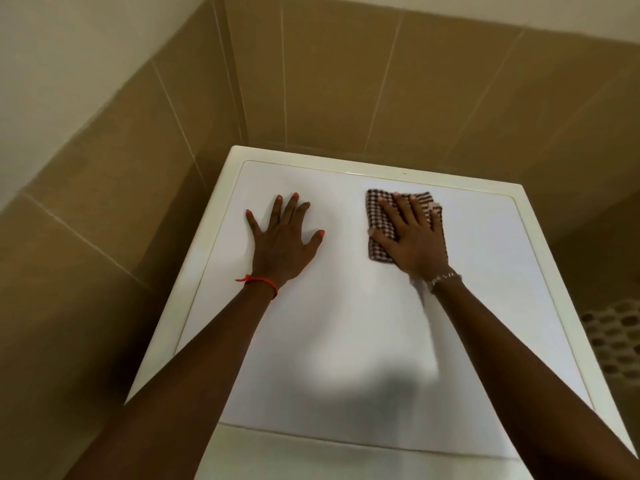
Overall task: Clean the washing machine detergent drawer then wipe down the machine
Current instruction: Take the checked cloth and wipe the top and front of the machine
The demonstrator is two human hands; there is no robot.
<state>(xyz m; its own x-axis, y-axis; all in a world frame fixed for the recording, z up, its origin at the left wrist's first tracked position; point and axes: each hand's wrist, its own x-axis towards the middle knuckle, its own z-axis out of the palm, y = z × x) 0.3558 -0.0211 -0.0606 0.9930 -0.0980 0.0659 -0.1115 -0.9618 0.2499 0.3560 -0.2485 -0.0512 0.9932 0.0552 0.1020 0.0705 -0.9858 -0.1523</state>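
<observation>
On the white top of the washing machine (346,323), the right hand (410,239) presses a brown checked cloth (379,223) flat near the back edge, fingers straight and spread. Beside it, apart from the cloth, the left hand (282,242) rests palm down with fingers splayed, holding nothing. Tan tiled walls (329,81) enclose the machine.

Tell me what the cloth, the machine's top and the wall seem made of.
Cloth: woven fabric, probably cotton; brown-and-white checks, matte, nubbly weave.
Top: smooth white panel in a cream rim, plastic or coated board; which, I cannot tell.
Wall: tan tiles, likely ceramic; pale grout lines, flat dull faces.
</observation>
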